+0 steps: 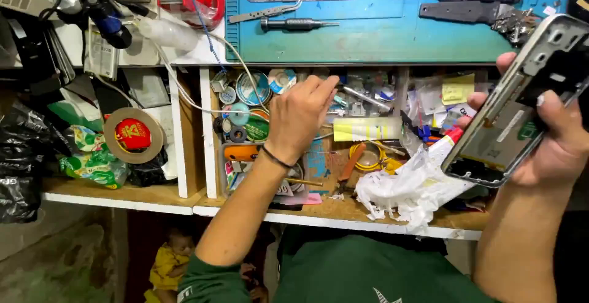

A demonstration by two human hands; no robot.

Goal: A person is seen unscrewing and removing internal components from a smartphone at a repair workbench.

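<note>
The left hand's (299, 117) fingertips hide what they pinch among the shelf (343, 212) clutter. The phone frame (521, 103) runs past the right edge.

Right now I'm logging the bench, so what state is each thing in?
left hand: reaching into the open shelf, fingertips pinched at small parts
right hand: holding the phone
phone: back open, insides exposed, tilted
tape roll: upright on its edge
white tissue: crumpled on shelf
screwdriver: lying flat on blue mat
</note>
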